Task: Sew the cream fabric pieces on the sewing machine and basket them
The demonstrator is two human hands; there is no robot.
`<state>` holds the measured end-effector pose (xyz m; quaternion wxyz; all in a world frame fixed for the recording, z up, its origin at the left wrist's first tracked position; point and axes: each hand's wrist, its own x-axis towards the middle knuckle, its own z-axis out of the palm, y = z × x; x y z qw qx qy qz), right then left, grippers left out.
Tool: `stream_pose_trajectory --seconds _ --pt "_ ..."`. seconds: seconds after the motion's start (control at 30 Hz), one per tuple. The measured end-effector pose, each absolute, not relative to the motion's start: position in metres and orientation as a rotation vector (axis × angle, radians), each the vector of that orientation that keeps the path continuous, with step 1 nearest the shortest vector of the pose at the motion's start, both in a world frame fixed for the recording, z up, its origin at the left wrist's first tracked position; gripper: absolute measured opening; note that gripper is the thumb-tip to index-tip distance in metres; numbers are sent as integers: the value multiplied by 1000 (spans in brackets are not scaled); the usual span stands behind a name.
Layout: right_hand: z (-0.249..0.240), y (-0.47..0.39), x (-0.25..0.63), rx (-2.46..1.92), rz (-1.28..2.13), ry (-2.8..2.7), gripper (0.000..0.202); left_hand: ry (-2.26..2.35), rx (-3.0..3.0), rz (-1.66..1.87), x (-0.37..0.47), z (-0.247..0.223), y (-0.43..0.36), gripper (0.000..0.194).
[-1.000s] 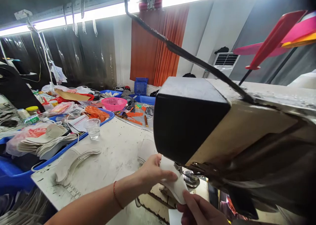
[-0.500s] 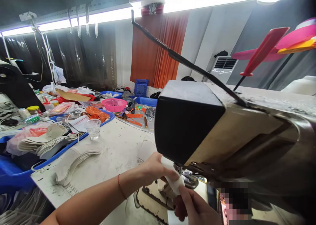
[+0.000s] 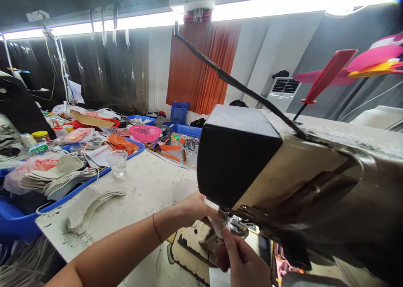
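Note:
Under the head of a sewing machine (image 3: 239, 156), a white curved piece of material (image 3: 218, 227) is held between both hands. My left hand (image 3: 198, 209), with a thin red bracelet at its wrist, grips the piece on its left side; part of its fingers is hidden behind the piece and the machine. Thumb and fingers of my right hand (image 3: 241, 253) pinch the lower end. The needle area (image 3: 224, 214) is right beside the piece; whether the needle is in it, I cannot tell. A stack of white curved pieces (image 3: 91, 205) lies on the table to the left.
A plastic cup (image 3: 117, 163) of clear liquid stands on the white table (image 3: 145, 186). Behind it a blue tray (image 3: 67, 196) holds more white pieces and bags. Further back are a pink basket (image 3: 145, 132) and scissors. A red-handled screwdriver (image 3: 329, 77) stands on the machine.
The view has shifted slightly. Both hands still hold the white piece at the needle area, and the piece seems turned a little.

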<state>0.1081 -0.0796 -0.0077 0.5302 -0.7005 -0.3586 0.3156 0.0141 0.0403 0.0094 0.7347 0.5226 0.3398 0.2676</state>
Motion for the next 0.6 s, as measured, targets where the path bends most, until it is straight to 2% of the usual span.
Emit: stream_pose_trajectory --seconds 0.27,0.47,0.6 --pt "-7 -80 108 -1620 767 -872 43 763 1146 574 14 13 38 23" --pt "-8 -82 109 -1535 794 -876 40 793 1153 564 7 12 36 36" --pt "-11 -80 112 -1496 831 -927 43 833 1281 612 3 17 52 26"
